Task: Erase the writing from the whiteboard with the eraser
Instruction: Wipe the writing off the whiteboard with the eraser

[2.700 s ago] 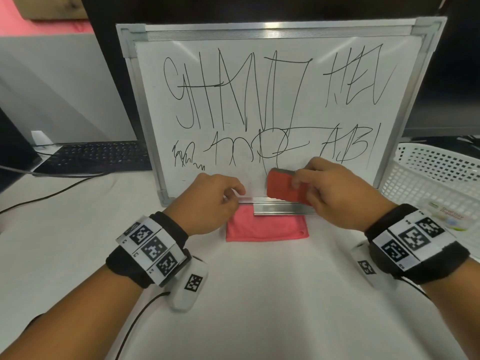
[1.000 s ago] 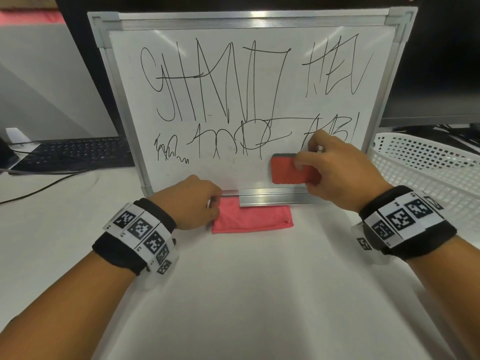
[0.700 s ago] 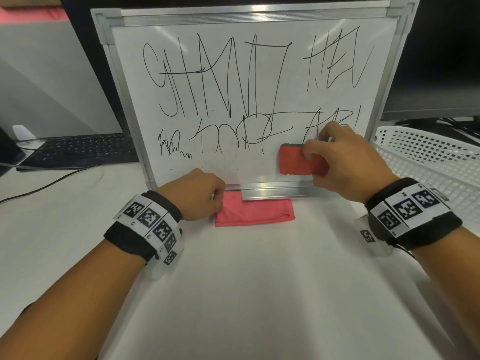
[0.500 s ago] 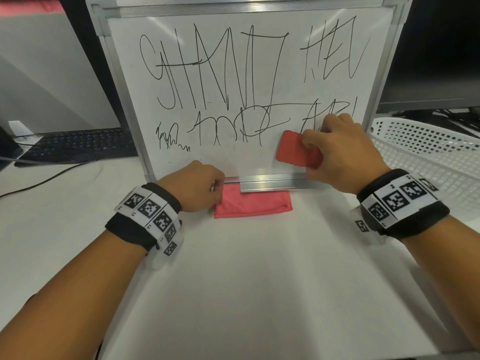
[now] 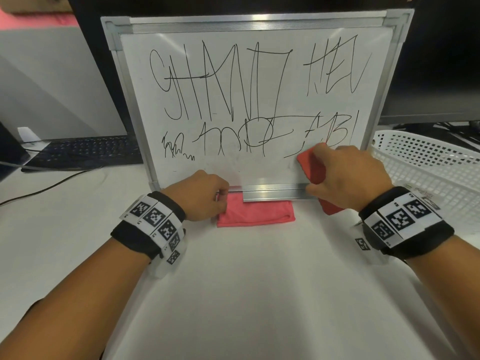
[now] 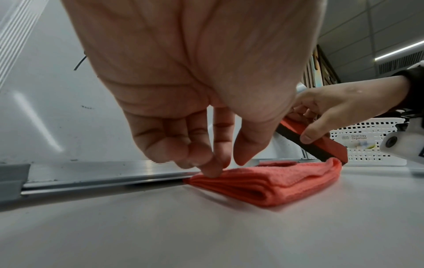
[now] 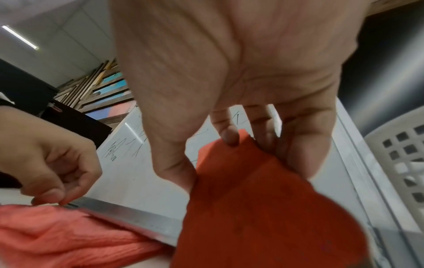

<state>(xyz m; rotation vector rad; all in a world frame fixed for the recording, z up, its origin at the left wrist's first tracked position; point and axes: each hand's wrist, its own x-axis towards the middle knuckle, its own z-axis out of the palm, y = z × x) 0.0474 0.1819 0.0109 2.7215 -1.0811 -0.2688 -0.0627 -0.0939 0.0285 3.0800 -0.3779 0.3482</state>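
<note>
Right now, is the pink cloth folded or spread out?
Folded. The pink cloth shows stacked layers with a rounded fold edge, lying below the whiteboard tray.

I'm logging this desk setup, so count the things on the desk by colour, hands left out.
Red or pink: 2, the eraser and the folded cloth.
White: 2, the whiteboard and the plastic basket.
Black: 1, the keyboard.
Total: 5.

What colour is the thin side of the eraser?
Black, under the red top of the eraser; the left wrist view shows it best.
</note>
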